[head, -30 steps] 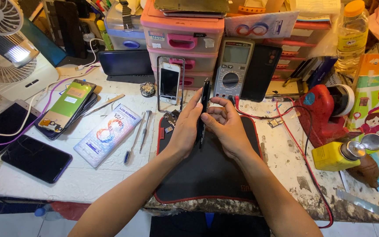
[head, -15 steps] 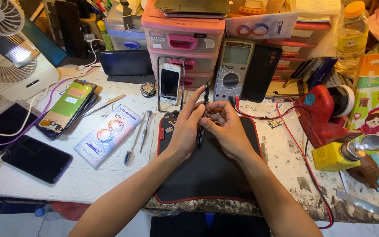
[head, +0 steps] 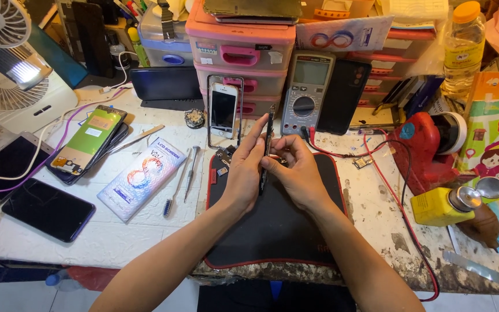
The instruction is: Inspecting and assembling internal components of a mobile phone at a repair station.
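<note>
Head view of a repair bench: the left hand and right hand together hold a dark phone on edge above a black mat. Behind stand a multimeter and pink drawers; a screwdriver and boxed screen lie left; a yellow bottle lies right.

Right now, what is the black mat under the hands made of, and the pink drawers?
The black mat looks like soft rubber or silicone: dull, no shine, red edge worn and crumbly at the front. The pink drawers look like hard plastic: smooth, slightly glossy, with moulded handles.
</note>
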